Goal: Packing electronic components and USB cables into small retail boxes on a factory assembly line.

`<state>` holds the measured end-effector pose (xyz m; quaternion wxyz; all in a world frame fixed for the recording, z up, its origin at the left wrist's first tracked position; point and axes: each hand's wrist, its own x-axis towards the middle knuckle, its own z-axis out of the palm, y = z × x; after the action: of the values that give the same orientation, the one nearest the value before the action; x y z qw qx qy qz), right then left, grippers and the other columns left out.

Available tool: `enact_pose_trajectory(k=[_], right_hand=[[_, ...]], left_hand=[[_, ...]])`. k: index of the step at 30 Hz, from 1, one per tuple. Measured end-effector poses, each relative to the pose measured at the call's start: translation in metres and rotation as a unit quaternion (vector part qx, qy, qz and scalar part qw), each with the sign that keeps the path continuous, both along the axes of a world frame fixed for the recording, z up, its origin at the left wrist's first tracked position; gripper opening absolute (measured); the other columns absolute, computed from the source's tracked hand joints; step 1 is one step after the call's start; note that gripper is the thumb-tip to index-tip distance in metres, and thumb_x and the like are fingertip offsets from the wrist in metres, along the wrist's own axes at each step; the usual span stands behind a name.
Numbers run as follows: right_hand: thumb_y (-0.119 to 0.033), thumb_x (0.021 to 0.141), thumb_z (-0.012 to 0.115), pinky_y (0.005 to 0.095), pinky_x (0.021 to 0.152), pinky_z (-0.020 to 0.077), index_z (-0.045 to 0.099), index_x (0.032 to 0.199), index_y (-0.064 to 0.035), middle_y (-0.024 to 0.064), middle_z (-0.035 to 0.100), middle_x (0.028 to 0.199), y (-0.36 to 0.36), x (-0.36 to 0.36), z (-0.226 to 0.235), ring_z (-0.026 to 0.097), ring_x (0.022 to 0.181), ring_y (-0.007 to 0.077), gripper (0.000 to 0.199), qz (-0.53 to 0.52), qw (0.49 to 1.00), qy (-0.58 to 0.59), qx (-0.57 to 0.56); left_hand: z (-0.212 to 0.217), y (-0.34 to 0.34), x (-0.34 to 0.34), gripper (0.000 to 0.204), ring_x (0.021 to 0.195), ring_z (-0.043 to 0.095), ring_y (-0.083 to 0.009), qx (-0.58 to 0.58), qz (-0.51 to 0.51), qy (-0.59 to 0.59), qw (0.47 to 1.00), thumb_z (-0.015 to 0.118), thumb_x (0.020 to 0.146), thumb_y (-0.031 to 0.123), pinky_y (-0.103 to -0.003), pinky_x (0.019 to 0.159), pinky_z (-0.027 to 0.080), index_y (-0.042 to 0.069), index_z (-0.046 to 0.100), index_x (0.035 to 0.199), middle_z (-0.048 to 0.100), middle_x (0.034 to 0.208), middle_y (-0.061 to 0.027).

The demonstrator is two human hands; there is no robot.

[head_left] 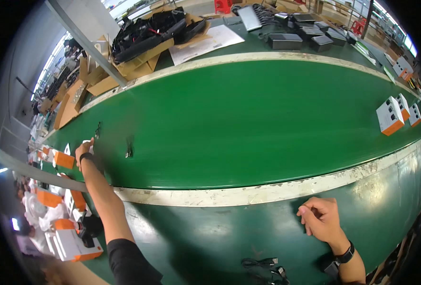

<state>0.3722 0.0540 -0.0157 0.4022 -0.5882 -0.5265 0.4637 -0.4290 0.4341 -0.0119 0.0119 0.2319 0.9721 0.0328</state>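
A green belt [243, 123] runs between chipped pale rims [229, 196]. At its left end the left hand [84, 151] meets a small white thing [87, 141]; I cannot tell whether it pinches it. The right hand [320, 221] curls its fingers together over the shiny green worktable [196, 228]. Cartons [390, 116] stand right; beyond lie a cluttered bench [251, 45] and red stools [223, 6].
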Motion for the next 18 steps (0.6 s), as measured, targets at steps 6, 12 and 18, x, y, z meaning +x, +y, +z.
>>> enact_pose_trajectory(k=[6, 12, 18], right_hand=[[-0.011, 0.103, 0.071, 0.0234, 0.043, 0.0443, 0.072, 0.086, 0.0017, 0.0026, 0.067, 0.065, -0.004, 0.000, 0.002, 0.062, 0.047, 0.0076, 0.021, 0.009, 1.000, 0.010, -0.016], [-0.005, 0.103, 0.066, 0.0235, 0.040, 0.0446, 0.073, 0.087, 0.0043, 0.0051, 0.068, 0.065, -0.003, 0.003, 0.002, 0.062, 0.045, 0.0088, 0.020, 0.037, 0.998, 0.037, 0.017], [-0.009, 0.103, 0.069, 0.0225, 0.041, 0.0439, 0.073, 0.089, 0.0033, 0.0039, 0.067, 0.065, -0.005, 0.009, -0.002, 0.061, 0.046, 0.0075, 0.020, 0.003, 0.996, 0.083, -0.016]], left_hand=[[-0.003, -0.032, 0.110, 0.109, 0.156, 0.032, -0.0375, 0.103, 0.112, -0.072, 0.986, 0.089, 0.067, 0.075, -0.060, 0.122, 0.029, 0.015, 0.060, 0.153, 0.043, 0.167, -0.0152], [0.017, -0.024, 0.075, 0.102, 0.153, 0.040, -0.0399, 0.033, 0.042, -0.044, 0.998, 0.081, 0.073, 0.080, -0.069, 0.122, 0.027, 0.016, 0.062, 0.151, 0.051, 0.163, -0.0116], [0.003, -0.009, 0.095, 0.099, 0.151, 0.046, -0.0381, -0.046, 0.032, 0.011, 0.998, 0.075, 0.077, 0.084, -0.062, 0.118, 0.035, 0.021, 0.061, 0.152, 0.056, 0.160, -0.0084]])
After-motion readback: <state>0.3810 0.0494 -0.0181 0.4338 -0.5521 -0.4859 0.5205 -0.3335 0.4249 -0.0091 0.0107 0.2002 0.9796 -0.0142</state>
